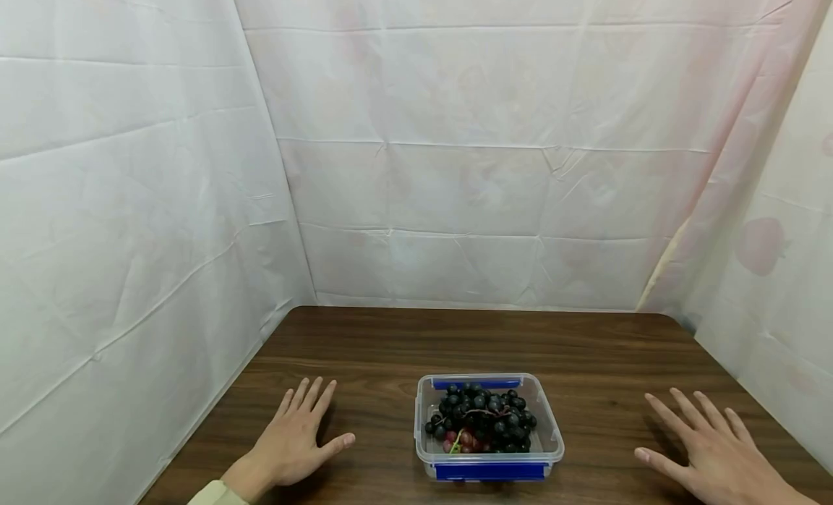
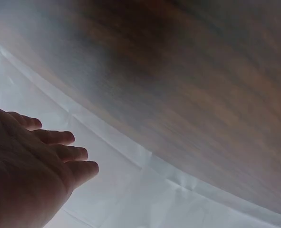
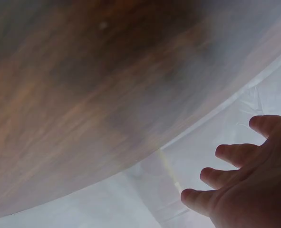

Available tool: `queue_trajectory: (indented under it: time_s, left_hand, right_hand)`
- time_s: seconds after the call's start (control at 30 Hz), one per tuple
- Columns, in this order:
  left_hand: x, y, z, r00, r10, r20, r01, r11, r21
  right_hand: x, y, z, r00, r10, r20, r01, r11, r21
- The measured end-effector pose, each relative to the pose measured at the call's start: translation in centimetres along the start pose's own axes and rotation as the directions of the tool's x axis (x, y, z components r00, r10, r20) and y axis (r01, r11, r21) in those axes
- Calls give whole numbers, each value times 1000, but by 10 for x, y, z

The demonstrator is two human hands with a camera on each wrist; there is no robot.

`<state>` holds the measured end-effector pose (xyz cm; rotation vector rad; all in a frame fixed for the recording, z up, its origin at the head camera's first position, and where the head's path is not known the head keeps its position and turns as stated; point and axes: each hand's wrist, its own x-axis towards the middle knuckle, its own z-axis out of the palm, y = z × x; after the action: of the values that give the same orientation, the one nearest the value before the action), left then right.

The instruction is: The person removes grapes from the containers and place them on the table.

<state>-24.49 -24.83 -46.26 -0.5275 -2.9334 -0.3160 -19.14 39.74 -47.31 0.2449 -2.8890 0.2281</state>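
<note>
In the head view a clear plastic container [image 1: 426, 447] with blue clips stands near the front of the table. No lid shows on it. Inside lies a bunch of dark grapes [image 1: 484, 411], with a few reddish grapes [image 1: 465, 440] and a green stem at the front. To the left of the container, my left hand [image 1: 293, 438] has its fingers straight and spread, palm down, holding nothing. My right hand [image 1: 716, 451] is likewise spread to the right of the container, apart from it. Both wrist views show extended fingers with nothing in them.
The dark wood-grain table [image 1: 390, 346] has rounded far corners. White sheets hang close around it: a left sheet [image 1: 130, 201], a back sheet [image 1: 468, 165] and a right sheet [image 1: 774, 288] with faint pink prints.
</note>
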Motion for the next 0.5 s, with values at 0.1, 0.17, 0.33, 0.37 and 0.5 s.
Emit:
queue_trajectory:
  time_s: [0.1, 0.17, 0.33, 0.37, 0.5]
  left_hand:
    - [0, 1, 0, 1000, 0, 4, 0, 1000, -8]
    - [0, 2, 0, 1000, 3, 6, -3, 1000, -12]
    - [-1, 5, -1, 1000, 12, 1, -12, 1000, -20]
    - [-1, 6, -1, 1000, 14, -3, -14, 1000, -20]
    - [0, 8, -1, 1000, 18, -9, -18, 1000, -24]
  right_hand:
    - [0, -1, 0, 1000, -1, 1, 1, 1000, 4]
    - [-1, -2, 0, 1000, -3, -1, 3, 1000, 8]
    - [-3, -4, 0, 1000, -10, -13, 11, 1000, 12]
    - [-3, -4, 0, 1000, -12, -15, 12, 1000, 12]
    - [-3, -5, 0, 1000, -13, -16, 14, 1000, 14]
